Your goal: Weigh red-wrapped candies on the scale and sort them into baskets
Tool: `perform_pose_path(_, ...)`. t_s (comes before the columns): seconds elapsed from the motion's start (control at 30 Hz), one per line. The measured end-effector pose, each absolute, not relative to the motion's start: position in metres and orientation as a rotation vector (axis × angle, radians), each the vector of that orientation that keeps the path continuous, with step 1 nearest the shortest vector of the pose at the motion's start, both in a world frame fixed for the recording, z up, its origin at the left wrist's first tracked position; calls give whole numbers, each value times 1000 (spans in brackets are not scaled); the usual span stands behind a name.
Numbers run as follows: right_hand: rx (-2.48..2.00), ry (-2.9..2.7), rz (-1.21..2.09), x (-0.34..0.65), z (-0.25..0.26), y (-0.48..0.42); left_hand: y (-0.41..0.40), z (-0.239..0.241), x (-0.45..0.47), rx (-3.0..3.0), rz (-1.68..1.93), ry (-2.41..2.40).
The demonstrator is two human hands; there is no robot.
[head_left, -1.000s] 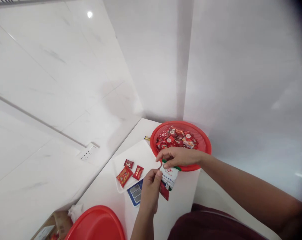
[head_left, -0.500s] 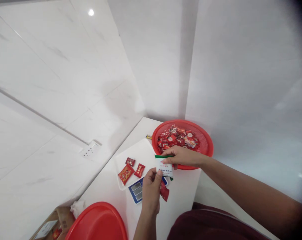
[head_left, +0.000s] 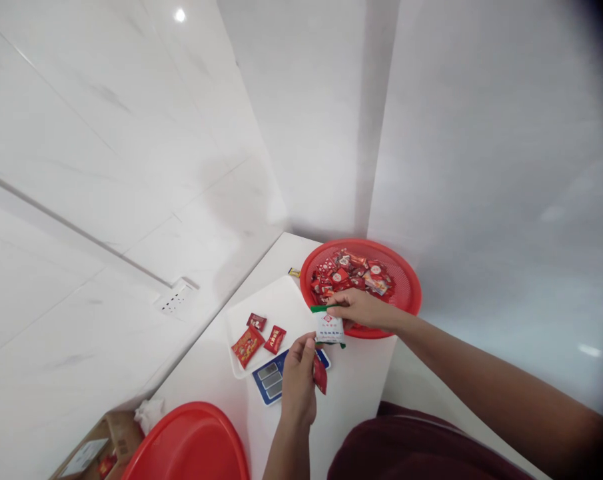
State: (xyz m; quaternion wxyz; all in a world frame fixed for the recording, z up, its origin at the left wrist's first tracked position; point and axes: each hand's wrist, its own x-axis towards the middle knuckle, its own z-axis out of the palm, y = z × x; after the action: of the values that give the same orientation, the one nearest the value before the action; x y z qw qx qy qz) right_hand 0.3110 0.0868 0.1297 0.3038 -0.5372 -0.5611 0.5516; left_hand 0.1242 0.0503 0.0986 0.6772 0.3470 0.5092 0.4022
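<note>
My right hand (head_left: 362, 309) pinches the green top edge of a small white packet (head_left: 330, 328), holding it upright over the white counter (head_left: 361, 380). My left hand (head_left: 299, 387) is closed below it, fingertips at the packet's lower left corner, with a red sachet (head_left: 320, 375) tucked against its fingers. Behind my right hand stands a red mesh basket (head_left: 406, 280) holding several red wrapped sweets (head_left: 348, 275). A white tray (head_left: 276, 303) on a blue-faced scale (head_left: 271, 380) carries three red sachets (head_left: 254, 337).
A red round lid or basin (head_left: 191, 443) sits at the lower left. A cardboard box (head_left: 96, 453) stands on the floor beside it. White tiled walls enclose the corner, with a socket (head_left: 174, 301) on the left wall. A small yellow item (head_left: 294, 272) lies behind the tray.
My right hand has turned the white packet upright and lifted it slightly toward the basket. My left hand has dropped a little, its fingertips staying at the packet's lower corner.
</note>
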Motion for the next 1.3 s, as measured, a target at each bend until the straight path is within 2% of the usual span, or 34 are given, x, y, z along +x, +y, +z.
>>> perform_pose_path(0.13,-1741,-1780,988,336,92,92,53,79,111,537,941,1209)
perform_pose_path(0.27,-2061,-1718,729,368,51,92,48,62,94,376,944,1232)
perform_pose_path(0.37,-2114,-1626,604,377,38,91,41,54,87,383,953,1193)
perform_pose_path(0.47,-1999,-1618,832,361,39,84,33,50,88,410,986,1141)
perform_pose_path(0.63,-1471,-1683,1650,298,40,55,14,45,98,454,907,1103)
perform_pose_path(0.73,-1364,-1633,1925,272,38,41,3,38,99,484,892,1127)
perform_pose_path(0.97,-1207,-1603,2157,258,42,50,-3,32,87,437,998,1195)
perform_pose_path(1.1,-1311,-1587,2035,250,41,64,-2,34,82,387,987,1246)
perform_pose_path(1.3,-1321,-1209,1839,240,53,96,-9,28,79,405,810,1287)
